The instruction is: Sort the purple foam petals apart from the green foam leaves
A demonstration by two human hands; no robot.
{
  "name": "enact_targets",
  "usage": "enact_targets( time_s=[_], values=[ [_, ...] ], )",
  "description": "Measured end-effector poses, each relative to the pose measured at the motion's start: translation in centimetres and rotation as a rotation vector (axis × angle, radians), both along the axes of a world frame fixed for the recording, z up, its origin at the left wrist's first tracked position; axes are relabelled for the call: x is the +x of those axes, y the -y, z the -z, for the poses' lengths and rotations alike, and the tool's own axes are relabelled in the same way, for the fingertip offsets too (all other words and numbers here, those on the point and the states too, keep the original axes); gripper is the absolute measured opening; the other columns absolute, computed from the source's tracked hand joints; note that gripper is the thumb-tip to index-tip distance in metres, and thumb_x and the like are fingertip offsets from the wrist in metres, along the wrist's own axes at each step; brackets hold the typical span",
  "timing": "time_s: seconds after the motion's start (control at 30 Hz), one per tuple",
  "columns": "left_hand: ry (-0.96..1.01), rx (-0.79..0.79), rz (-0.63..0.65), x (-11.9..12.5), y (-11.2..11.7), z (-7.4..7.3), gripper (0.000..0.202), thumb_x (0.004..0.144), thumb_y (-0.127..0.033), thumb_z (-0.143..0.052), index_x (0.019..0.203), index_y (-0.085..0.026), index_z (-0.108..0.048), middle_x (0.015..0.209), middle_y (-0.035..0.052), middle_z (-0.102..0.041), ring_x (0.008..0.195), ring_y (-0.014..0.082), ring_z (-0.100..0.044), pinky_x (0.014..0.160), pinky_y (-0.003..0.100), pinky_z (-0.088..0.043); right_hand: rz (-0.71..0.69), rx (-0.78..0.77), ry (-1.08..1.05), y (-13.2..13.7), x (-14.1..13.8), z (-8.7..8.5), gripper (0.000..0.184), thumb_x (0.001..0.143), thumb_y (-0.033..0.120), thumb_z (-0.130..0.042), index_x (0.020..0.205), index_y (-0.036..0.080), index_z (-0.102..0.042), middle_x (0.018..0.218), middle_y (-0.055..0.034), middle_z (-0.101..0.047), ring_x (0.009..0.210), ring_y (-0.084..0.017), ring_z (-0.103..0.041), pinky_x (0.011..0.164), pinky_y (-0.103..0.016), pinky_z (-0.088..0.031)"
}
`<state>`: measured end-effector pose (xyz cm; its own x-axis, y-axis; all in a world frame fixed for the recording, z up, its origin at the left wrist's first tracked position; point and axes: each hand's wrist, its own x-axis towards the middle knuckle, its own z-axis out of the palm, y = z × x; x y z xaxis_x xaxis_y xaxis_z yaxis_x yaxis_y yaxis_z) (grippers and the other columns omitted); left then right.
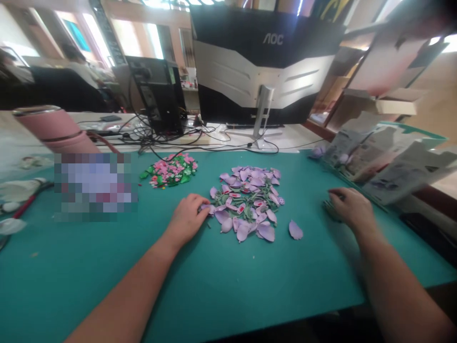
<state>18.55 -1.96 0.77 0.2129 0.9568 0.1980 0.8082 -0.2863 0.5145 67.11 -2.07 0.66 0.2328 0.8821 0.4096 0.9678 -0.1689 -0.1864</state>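
Fingers (pixel 203 213) of the bare left hand (pixel 186 214) are bent inward at the left edge of a loose heap of pale purple, petal-shaped pieces and dull green, stem-like pieces (pixel 257 181). A pale purple petal-shaped piece (pixel 211 208) is met by the fingertips; whether it is pinched or merely touched cannot be told. The bare right hand (pixel 352 207) is held well apart from the heap, its fingers curled over a dull green object (pixel 332 210) that is mostly hidden; whether it is grasped cannot be told.

Between the hands, the heap is spread on a smooth green mat (pixel 250 290), with red patches seen on some pieces. One pale purple, pointed petal (pixel 295 230) is set apart, just to the heap's right. Behind the left hand, a smaller heap of pink flower-like and bright green leaf-like pieces (pixel 173 169) is gathered.

Farther out, a pink cylindrical bottle (pixel 57 126) is seen on the left and pale open-topped boxes (pixel 389 157) on the right. Beyond the mat, tangled black cables (pixel 143 138) are strewn near a black-and-silver monitor (pixel 266 71), which is seen from behind.
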Motion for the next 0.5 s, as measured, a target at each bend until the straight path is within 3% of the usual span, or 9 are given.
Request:
enact_targets(
  time_s=[0.13, 0.23, 0.37, 0.5],
  values=[
    [-0.032, 0.0, 0.016, -0.1, 0.2, 0.3, 0.027, 0.09, -0.034, -0.05, 0.104, -0.019, -0.067, 0.113, 0.0096, -0.063, 0.107, 0.0265, -0.057, 0.1, 0.044, -0.042, -0.405, -0.012, -0.067, -1.6, -7.9, -2.1, 0.023, 0.089, 0.029, -0.053, 0.096, 0.023, -0.073, 0.095, -0.007, -0.071, 0.087, -0.022, -0.064, 0.081, -0.034, -0.046],
    [-0.051, -0.027, 0.05, -0.1, 0.4, 0.2, 0.024, 0.09, -0.032, -0.051, 0.102, -0.02, -0.068, 0.111, 0.0087, -0.065, 0.104, 0.0252, -0.058, 0.096, 0.041, -0.044, -0.643, -0.086, -0.012, -3.2, -13.7, -2.6, 0.024, 0.093, 0.026, -0.052, 0.097, 0.021, -0.074, 0.095, -0.0073, -0.07, 0.091, -0.021, -0.062, 0.083, -0.031, -0.045],
    [-0.045, -0.044, 0.068, 0.1, 0.5, 0.0, 0.023, 0.091, -0.03, -0.052, 0.103, -0.02, -0.069, 0.11, 0.0088, -0.066, 0.102, 0.0247, -0.059, 0.093, 0.039, -0.045, -0.767, -0.216, 0.188, -5.4, -18.0, -2.1, 0.031, 0.091, 0.01, -0.049, 0.101, 0.023, -0.076, 0.097, -0.0075, -0.067, 0.093, -0.02, -0.058, 0.081, -0.028, -0.043],
    [-0.03, -0.054, 0.079, 0.3, 0.7, -0.1, 0.022, 0.091, -0.03, -0.053, 0.103, -0.02, -0.069, 0.111, 0.0082, -0.066, 0.102, 0.0245, -0.058, 0.093, 0.039, -0.045, -0.81, -0.309, 0.355, -6.7, -19.2, -2.0, 0.036, 0.087, 0.004, -0.051, 0.102, 0.025, -0.076, 0.095, -0.0074, -0.064, 0.091, -0.021, -0.056, 0.075, -0.028, -0.041]
  ],
)
